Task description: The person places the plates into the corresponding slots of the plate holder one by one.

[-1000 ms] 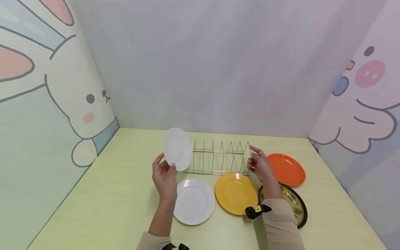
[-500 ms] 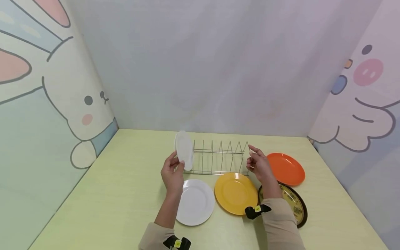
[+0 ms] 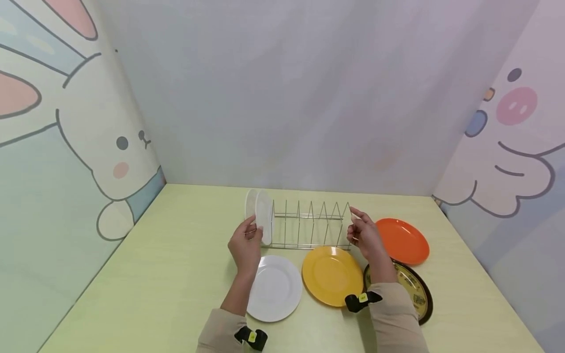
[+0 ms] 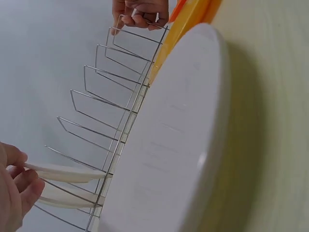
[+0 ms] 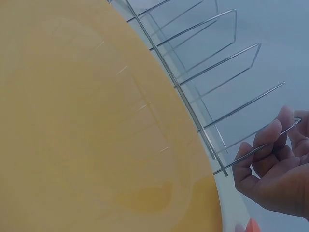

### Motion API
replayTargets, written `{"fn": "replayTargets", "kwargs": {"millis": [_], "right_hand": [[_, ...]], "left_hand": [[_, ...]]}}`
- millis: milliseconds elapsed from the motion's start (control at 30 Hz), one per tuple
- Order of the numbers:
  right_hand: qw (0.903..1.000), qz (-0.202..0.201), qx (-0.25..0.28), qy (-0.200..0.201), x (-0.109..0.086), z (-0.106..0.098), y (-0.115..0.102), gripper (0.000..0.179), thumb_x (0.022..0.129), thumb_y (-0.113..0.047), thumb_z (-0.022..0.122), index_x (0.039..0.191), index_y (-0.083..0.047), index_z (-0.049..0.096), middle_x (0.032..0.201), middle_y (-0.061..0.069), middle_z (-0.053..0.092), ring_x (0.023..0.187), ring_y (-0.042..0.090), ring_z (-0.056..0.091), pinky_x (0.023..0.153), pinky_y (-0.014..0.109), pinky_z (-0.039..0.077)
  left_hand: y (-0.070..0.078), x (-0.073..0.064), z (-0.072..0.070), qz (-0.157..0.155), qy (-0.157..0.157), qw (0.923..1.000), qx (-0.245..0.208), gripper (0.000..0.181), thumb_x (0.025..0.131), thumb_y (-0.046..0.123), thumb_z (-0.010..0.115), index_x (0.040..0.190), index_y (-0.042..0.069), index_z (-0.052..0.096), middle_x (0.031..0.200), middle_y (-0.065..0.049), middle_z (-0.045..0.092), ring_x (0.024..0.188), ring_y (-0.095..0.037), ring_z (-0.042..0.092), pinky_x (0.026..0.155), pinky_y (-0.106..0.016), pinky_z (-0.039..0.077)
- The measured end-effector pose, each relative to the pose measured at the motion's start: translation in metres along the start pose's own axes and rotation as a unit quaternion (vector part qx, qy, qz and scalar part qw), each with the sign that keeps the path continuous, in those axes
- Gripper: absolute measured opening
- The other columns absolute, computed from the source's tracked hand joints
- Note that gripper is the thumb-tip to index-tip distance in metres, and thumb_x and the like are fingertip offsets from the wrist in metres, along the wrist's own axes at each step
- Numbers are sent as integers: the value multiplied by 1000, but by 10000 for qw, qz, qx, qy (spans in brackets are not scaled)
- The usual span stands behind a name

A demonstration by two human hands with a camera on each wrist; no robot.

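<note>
My left hand (image 3: 245, 249) pinches the rim of a small white plate (image 3: 265, 220), which stands upright in the left end of a wire dish rack (image 3: 300, 245). Just left of it, a second white plate (image 3: 250, 202) is also on edge. In the left wrist view both plates, the held plate (image 4: 72, 172) and its neighbour (image 4: 65, 196), sit between the rack's wires. At the rack's opposite end, my right hand (image 3: 369, 238) holds the end wire. Curled fingers (image 5: 264, 145) wrap that wire in the right wrist view.
Before the rack lie a larger white plate (image 3: 274, 289) and a yellow plate (image 3: 332, 277). To the right are an orange plate (image 3: 402, 241) and a dark-rimmed patterned plate (image 3: 417, 291), partly under my right forearm. Cartoon-printed cloth walls surround the pale table (image 3: 145, 294).
My left hand has moved right and turned the white plate from facing me to edge-on, lowering it into the rack beside the other plate. My right hand has stayed on the rack.
</note>
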State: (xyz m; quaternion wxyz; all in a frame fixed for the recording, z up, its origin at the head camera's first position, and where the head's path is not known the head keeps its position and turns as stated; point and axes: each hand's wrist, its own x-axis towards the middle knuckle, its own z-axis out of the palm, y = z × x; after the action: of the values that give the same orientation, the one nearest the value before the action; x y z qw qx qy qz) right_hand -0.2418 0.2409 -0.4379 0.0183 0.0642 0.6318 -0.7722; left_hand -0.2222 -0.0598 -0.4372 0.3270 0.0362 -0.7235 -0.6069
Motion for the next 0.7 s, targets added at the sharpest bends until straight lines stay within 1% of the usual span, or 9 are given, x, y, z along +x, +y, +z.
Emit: {"fn": "replayTargets", "kwargs": {"millis": [67,100,167,200,300,467,600,700], "right_hand": [[10000,-16,-4,29,0,0,0,45,102,-20,38,146,-15,30,66,3,51,56,17,50,66,35,44],[10000,-8,11,21,0,-1,1,45,102,-21,38,146,-15,29,66,3,51,56,17,50,66,35,44],[10000,-12,29,1,-1,-1,1,45,102,-21,38,146,-15,29,67,3,51,56,17,50,66,35,44],[10000,-9,47,-6,-1,-1,1,45,102,-21,38,145,-15,30,67,4,51,57,17,50,66,35,44],[10000,-7,62,-50,-2,-1,2,45,102,-21,38,146,-15,29,67,4,51,57,17,50,66,35,43],[10000,38,56,33,-2,0,3,46,102,-21,39,146,-14,28,67,4,51,57,17,50,65,34,44],[10000,51,28,69,-2,1,2,46,102,-21,39,146,-14,29,68,4,50,57,17,50,67,35,45],[10000,29,11,90,-3,3,1,45,102,-21,38,146,-14,29,69,4,50,57,17,50,67,36,45]], "left_hand": [[-1,2,0,308,-23,9985,442,28,75,-1,75,102,3,70,80,-11,69,65,-21,66,58,-32,54],[-2,3,0,411,-28,9971,647,27,75,2,76,101,3,71,78,-9,69,63,-20,66,57,-34,53],[-3,4,0,507,-38,9940,971,23,74,7,78,96,4,72,74,-6,69,60,-19,66,55,-37,52],[-4,5,-1,484,-54,9929,1088,22,74,9,79,94,4,73,72,-5,69,59,-19,65,54,-37,50],[-5,5,-1,358,-91,9912,1274,19,74,12,79,90,5,73,70,-4,68,59,-18,65,53,-39,47],[-4,4,-4,125,-304,9917,1243,20,76,15,77,92,5,72,72,-5,68,62,-19,66,58,-39,49],[2,3,-13,-366,-516,9927,1031,23,77,16,75,99,7,71,74,-4,68,65,-18,66,60,-36,50],[9,4,-23,-852,-897,9885,867,28,79,17,73,106,9,69,77,-3,67,70,-19,66,62,-34,50]]}}
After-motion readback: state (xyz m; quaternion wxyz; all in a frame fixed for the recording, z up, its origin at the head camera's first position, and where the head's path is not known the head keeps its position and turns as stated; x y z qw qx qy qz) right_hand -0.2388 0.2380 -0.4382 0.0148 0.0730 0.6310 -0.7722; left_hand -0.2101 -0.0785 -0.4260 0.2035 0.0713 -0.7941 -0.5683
